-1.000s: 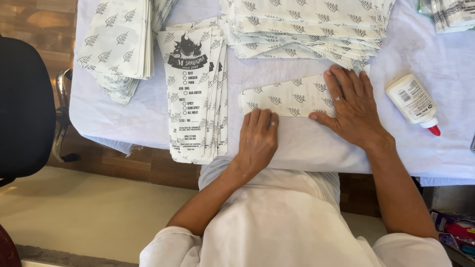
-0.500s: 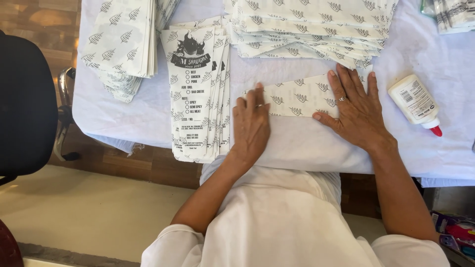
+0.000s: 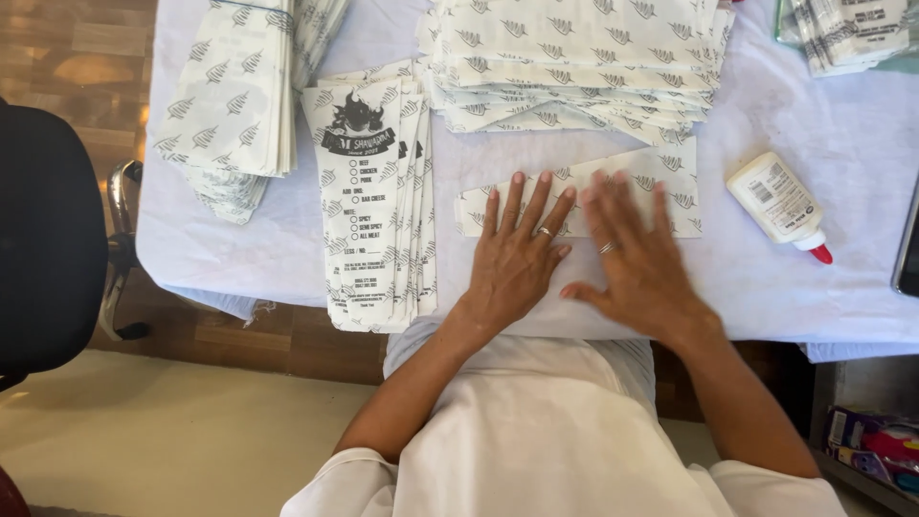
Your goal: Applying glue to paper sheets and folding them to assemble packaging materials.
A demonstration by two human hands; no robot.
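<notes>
two hands (image 3: 574,254), one glue bottle (image 3: 777,204)

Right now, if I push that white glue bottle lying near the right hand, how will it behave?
The glue bottle lies on its side on the table cloth, so it would probably roll or pivot rather than tip. It looks small and plastic, likely light. Its red cap appears on, so leaking seems unlikely.

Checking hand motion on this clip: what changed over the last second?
Left hand slid up the folded paper sheet; right hand slid inward, so both now press flat close together. Nothing gripped or released. Glue bottle, printed bag stack and the sheet stayed put.
</notes>
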